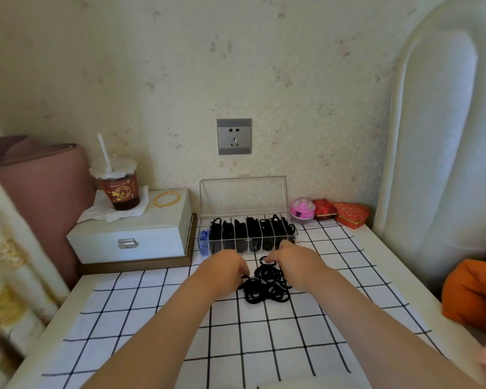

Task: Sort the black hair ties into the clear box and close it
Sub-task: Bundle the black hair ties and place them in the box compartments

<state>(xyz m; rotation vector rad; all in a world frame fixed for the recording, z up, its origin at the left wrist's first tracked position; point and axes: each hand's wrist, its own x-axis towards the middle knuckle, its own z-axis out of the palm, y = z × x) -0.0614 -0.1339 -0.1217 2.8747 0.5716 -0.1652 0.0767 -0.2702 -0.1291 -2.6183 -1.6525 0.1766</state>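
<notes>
Black hair ties [267, 287] lie heaped on the checked cloth [152, 318] near the table's back edge, just in front of the clear box [247, 234]. Its lid stands upright and its compartments hold more black ties. The left hand [225, 269] curls onto the heap's left side, grip unclear; the right hand [295, 262] pinches one tie. A white case [129, 234] bearing a cup [118, 186] sits left.
</notes>
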